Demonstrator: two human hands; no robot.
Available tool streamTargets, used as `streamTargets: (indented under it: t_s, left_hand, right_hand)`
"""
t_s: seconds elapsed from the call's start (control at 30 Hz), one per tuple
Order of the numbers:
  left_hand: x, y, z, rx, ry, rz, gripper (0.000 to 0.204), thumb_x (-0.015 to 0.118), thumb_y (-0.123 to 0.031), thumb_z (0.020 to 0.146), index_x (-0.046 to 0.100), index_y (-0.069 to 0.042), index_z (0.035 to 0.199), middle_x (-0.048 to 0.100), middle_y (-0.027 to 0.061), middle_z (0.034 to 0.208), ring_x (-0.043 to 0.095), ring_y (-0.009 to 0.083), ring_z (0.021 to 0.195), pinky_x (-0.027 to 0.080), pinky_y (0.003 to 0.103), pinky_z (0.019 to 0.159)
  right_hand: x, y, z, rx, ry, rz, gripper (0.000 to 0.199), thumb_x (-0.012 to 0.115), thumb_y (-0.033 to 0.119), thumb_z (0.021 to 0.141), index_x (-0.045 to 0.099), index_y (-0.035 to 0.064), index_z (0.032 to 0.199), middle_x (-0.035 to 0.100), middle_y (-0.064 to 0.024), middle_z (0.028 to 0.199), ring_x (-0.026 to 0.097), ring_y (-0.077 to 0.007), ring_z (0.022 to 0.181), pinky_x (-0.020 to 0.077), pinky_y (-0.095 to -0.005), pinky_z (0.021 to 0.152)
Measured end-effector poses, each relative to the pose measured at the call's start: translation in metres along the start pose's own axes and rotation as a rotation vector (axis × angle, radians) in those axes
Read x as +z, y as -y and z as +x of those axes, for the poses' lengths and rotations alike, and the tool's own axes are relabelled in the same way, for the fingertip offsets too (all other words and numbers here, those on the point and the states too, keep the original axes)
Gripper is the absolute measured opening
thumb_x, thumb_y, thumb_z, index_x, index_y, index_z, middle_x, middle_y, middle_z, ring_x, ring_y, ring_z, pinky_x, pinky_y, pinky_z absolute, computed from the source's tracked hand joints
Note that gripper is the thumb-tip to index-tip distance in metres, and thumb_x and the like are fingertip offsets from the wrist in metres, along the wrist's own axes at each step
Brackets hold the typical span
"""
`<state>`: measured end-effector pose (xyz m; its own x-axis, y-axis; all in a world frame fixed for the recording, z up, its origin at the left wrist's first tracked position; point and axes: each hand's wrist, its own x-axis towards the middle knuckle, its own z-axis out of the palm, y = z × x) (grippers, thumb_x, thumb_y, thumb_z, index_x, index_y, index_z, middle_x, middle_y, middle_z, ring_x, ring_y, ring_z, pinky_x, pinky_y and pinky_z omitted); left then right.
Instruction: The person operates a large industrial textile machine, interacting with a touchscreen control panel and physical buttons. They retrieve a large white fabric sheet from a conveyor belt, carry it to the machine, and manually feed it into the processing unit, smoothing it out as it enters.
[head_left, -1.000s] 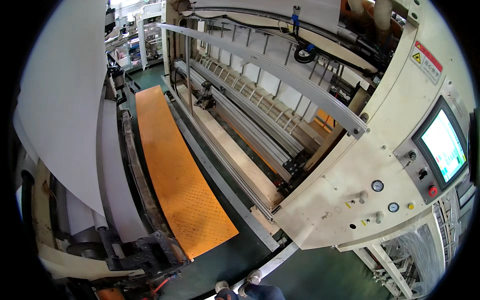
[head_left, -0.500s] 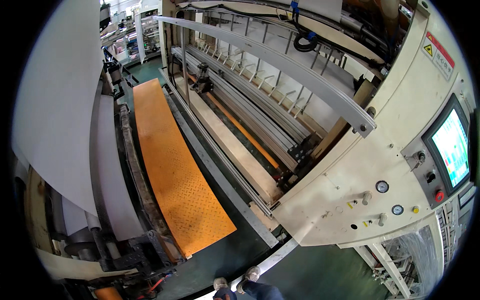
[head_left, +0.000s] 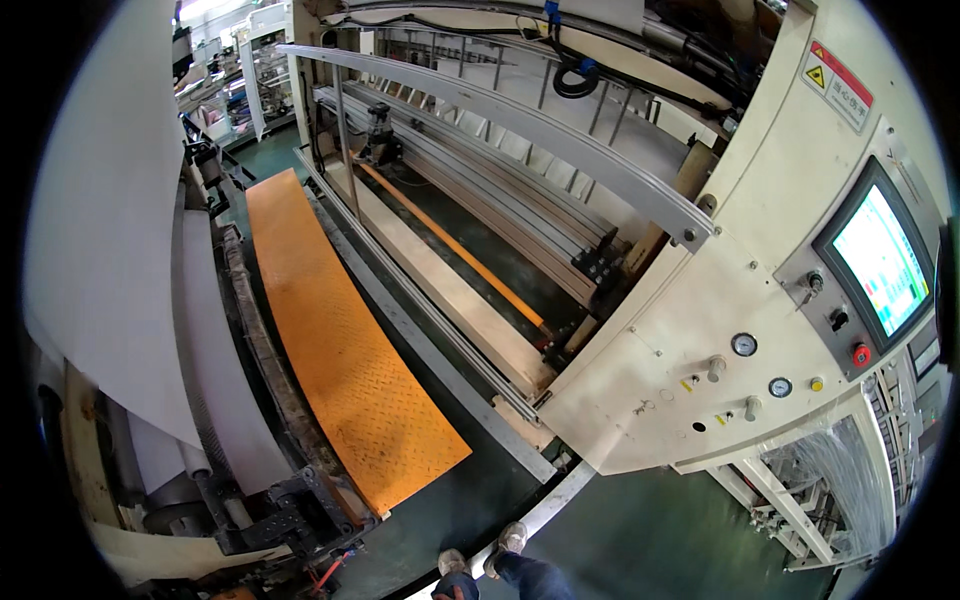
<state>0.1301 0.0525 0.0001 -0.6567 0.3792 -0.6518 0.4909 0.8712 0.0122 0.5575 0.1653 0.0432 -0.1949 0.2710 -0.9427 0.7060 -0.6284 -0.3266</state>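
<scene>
Neither of my hands can be made out; a small skin-toned patch at the lower edge beside my left leg (head_left: 458,580) is too little to name. My shoes (head_left: 512,537) are on and beside a pale curved strip (head_left: 550,515) on the floor. Ahead stands a large cream machine with a control panel (head_left: 880,250) on its right wall. Inside it, several long aluminium rails (head_left: 480,185) run across, with a black bracket (head_left: 378,135) at their far end. Below them lie an orange bar (head_left: 455,250) and a pale beam (head_left: 440,285).
An orange tread plate (head_left: 345,340) stretches away left of centre. Beside it, a wide white sheet (head_left: 105,220) hangs over rollers at the left. A grey crossbar (head_left: 500,115) spans the machine's opening. Gauges (head_left: 743,345), knobs and a red button (head_left: 861,355) stick out on the right wall.
My view has turned slightly right and down. Inside the machine, the rails have shifted away from the orange bar, so more of the bar shows and the white prongs behind are more hidden.
</scene>
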Motion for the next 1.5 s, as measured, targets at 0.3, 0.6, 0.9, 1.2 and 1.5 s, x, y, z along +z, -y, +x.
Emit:
streamTargets:
  t_s: [0.3,0.6,0.9,1.2,1.5]
  left_hand:
    - [0.037,0.01,-0.01,0.431,0.036,-0.096,0.046,0.066,-0.029,0.086,0.059,-0.005,0.125,0.068,0.0171,0.11,0.067,0.0386,0.098,0.053,0.052,0.08]
    - [0.043,-0.104,0.022,-0.022,0.322,-0.249,0.097,0.074,-0.054,0.078,0.033,-0.008,0.152,0.038,0.0315,0.153,0.044,0.0457,0.138,0.042,0.05,0.111]
    - [0.029,-0.298,-0.035,-0.038,-0.031,0.024,0.064,0.07,-0.037,0.084,0.054,-0.002,0.135,0.053,0.0281,0.141,0.059,0.0412,0.124,0.051,0.049,0.101]
    - [-0.022,-0.551,-0.174,0.068,0.024,-0.117,0.058,0.07,-0.035,0.084,0.058,-0.002,0.13,0.056,0.0267,0.137,0.06,0.04,0.122,0.051,0.049,0.099]
    - [-0.009,-0.596,-0.235,-0.112,0.092,-0.085,0.053,0.07,-0.033,0.084,0.061,-0.002,0.125,0.059,0.0253,0.133,0.062,0.0389,0.12,0.052,0.049,0.098]
  right_hand:
    - [-0.068,-0.053,-0.014,0.069,-0.199,-0.57,0.04,0.06,0.035,0.086,0.066,0.0099,0.117,0.073,-0.0115,0.109,0.07,-0.0303,0.091,0.0557,-0.0471,0.079]
    - [-0.35,0.2,-0.252,-0.563,-1.457,-0.347,0.02,0.062,0.016,0.088,0.067,-0.0018,0.081,0.064,-0.0218,0.071,0.063,-0.0318,0.063,0.0486,-0.0447,0.062]
    - [-0.718,0.48,-0.415,-0.995,-1.527,-0.687,0.028,0.061,0.013,0.084,0.072,-0.0005,0.107,0.073,-0.0203,0.1,0.071,-0.033,0.093,0.0551,-0.04,0.086]
    - [-0.951,0.654,-0.271,-0.572,-0.781,-1.003,0.029,0.071,0.022,0.086,0.067,-0.0068,0.083,0.07,-0.0152,0.08,0.069,-0.0249,0.062,0.0586,-0.0389,0.057]
    - [-0.959,0.701,-0.229,-0.807,-0.447,-0.934,0.043,0.074,0.025,0.088,0.061,0.0026,0.122,0.067,-0.0105,0.074,0.062,-0.0196,0.055,0.0514,-0.0344,0.053]
